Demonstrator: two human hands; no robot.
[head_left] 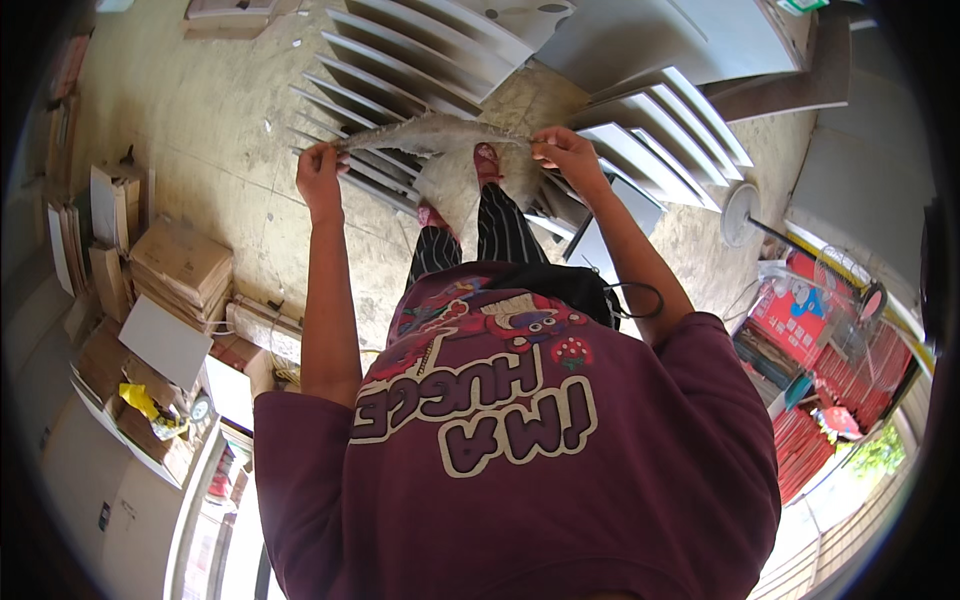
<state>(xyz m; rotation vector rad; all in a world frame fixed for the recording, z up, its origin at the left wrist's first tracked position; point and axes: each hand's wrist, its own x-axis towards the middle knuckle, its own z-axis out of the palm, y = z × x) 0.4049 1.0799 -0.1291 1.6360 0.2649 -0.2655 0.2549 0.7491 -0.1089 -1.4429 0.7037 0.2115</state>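
A grey strip of cloth (435, 132) with frayed edges stretches between my two hands, out ahead of my body and above my feet. At its left end, my left hand (320, 180) is closed with the cloth pinched in the fingers. My right hand (568, 158) grips the opposite end in the same way. The strip is wider in the middle and narrows toward both hands. Beyond and below it, thin white panels (400, 50) stand on edge in a row, partly hidden by the cloth.
More upright panels (665, 130) stand to the right, near a large leaning board (640, 45). Cardboard boxes (180, 262) are piled at the left. On the right are a round disc on a pole (740, 215) and red stacked packages (805, 455). My red shoes (487, 160) are on the floor.
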